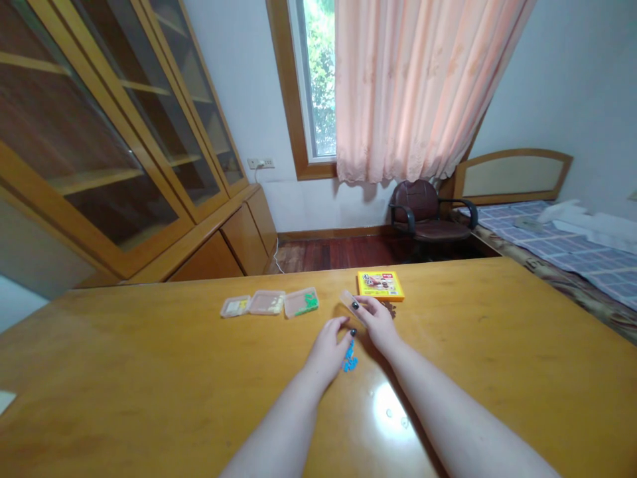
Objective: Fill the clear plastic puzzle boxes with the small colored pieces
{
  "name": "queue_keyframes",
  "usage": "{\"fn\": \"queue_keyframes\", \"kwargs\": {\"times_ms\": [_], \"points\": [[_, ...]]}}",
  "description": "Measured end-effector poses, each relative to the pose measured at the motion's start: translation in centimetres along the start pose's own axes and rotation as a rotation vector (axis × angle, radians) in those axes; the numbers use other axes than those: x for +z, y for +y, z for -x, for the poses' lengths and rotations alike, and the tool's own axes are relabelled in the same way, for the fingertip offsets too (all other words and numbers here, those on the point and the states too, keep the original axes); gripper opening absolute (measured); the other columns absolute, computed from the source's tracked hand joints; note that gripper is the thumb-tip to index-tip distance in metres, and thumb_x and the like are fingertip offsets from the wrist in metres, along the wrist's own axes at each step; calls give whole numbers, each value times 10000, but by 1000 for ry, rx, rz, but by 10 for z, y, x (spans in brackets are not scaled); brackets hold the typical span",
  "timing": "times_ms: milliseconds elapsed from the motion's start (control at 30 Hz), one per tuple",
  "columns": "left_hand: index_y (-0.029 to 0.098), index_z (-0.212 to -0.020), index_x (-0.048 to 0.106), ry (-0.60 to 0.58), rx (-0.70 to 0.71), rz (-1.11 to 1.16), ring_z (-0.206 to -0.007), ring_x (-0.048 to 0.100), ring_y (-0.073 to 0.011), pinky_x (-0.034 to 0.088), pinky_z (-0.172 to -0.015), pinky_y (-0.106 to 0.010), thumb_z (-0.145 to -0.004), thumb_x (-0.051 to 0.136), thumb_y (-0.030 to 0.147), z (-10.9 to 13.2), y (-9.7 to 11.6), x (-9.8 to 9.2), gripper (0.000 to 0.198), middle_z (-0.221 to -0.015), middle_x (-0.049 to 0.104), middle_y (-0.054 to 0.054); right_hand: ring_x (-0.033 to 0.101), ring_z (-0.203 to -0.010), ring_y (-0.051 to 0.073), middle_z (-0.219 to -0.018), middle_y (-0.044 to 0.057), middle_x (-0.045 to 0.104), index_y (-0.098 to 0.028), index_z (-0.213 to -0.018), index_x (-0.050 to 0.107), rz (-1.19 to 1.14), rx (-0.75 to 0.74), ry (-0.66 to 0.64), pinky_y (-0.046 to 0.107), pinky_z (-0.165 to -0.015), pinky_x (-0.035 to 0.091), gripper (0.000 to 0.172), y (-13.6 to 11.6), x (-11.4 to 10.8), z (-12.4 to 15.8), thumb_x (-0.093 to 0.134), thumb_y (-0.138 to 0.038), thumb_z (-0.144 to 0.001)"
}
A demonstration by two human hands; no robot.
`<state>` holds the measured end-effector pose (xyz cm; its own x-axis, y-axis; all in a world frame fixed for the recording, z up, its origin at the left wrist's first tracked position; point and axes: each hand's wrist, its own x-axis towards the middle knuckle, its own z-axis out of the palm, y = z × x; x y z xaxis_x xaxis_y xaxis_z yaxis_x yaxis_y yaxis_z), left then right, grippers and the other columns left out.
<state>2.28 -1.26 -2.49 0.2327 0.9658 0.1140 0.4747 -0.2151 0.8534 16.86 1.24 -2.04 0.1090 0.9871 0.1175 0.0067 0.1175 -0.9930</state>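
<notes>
My right hand (379, 323) grips a small clear plastic tray (347, 298), tilted above the table, with the thumb on its near side. Just to the left, my left hand (326, 348) is low over the table, its fingers curved and thumb apart, with nothing visible in it. Beside its thumb lies a loose pile of small blue pieces (350, 364). Some brown pieces (391, 309) show partly behind my right hand. Further left stand three clear trays in a row: one with green pieces (309, 302), one with cream pieces (275, 305) and one with yellow pieces (243, 305).
A yellow box (381, 285) with a printed picture lies near the far edge of the wooden table (174, 385). Beyond are a brown armchair (423, 212) and a bed (572, 245). A glass-door cabinet (124, 153) stands on the left.
</notes>
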Motion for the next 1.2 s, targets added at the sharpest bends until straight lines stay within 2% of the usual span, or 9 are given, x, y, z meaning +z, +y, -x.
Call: {"fn": "queue_keyframes", "kwargs": {"times_ms": [133, 200, 300, 400, 600, 800, 967, 1200], "points": [[145, -1051, 486, 33, -141, 323, -953, 585, -201, 448, -869, -375, -780, 524, 290, -15, -10, -10, 310, -1113, 566, -143, 594, -852, 223, -952, 78, 650, -182, -953, 617, 23, -43, -21, 373, -794, 450, 354, -2, 0, 3, 590, -446, -718], [149, -1114, 431, 42, -156, 455, -1013, 565, -212, 438, -885, -374, -769, 553, 337, -21, -11, -11, 412, -1192, 521, -167, 591, -839, 216, -951, 75, 647, -188, -960, 618, 65, -72, -46, 365, -784, 453, 335, -4, 0, 4, 581, -428, -730], [161, -1231, 334, -21, -103, 601, -1127, 499, -230, 395, -950, -376, -726, 599, 415, -24, -7, -12, 625, -1290, 447, -180, 581, -849, 210, -950, 68, 639, -197, -981, 620, 163, -137, -91, 361, -790, 449, 321, -7, -1, 8, 585, -395, -731], [158, -1264, 330, -63, -87, 628, -1191, 441, -246, 351, -997, -379, -686, 618, 487, -22, 0, -15, 725, -1323, 420, -172, 562, -930, 212, -1002, 62, 624, -218, -1001, 616, 235, -234, -138, 366, -850, 424, 307, -12, -3, 11, 595, -364, -732], [121, -1149, 461, -54, -103, 700, -1145, 479, -259, 328, -1005, -394, -629, 695, 439, -22, 5, -26, 653, -1228, 518, -171, 539, -1003, 210, -1077, 56, 599, -243, -1068, 595, 318, -328, -219, 380, -907, 395, 333, -18, -6, 13, 582, -341, -750], [124, -1115, 487, -17, -143, 804, -1137, 481, -272, 370, -957, -385, -629, 710, 402, -24, -2, -27, 602, -1206, 535, -163, 518, -1055, 231, -1136, 61, 581, -244, -1107, 579, 270, -246, -245, 414, -943, 364, 392, -13, -4, 12, 592, -359, -732], [130, -1071, 497, 26, -120, 756, -1092, 515, -247, 357, -963, -381, -621, 719, 366, -25, -1, -20, 555, -1154, 569, -144, 523, -1052, 219, -1151, 62, 574, -230, -1147, 543, 199, -167, -322, 396, -932, 373, 410, -10, -7, 12, 555, -373, -763], [128, -1018, 512, -2, -66, 782, -1029, 546, -221, 365, -951, -380, -617, 723, 306, -26, -5, -25, 487, -1076, 597, -123, 555, -967, 222, -1050, 71, 620, -216, -1051, 600, 327, -218, -234, 397, -892, 393, 378, -12, 1, 9, 599, -389, -715]]}}
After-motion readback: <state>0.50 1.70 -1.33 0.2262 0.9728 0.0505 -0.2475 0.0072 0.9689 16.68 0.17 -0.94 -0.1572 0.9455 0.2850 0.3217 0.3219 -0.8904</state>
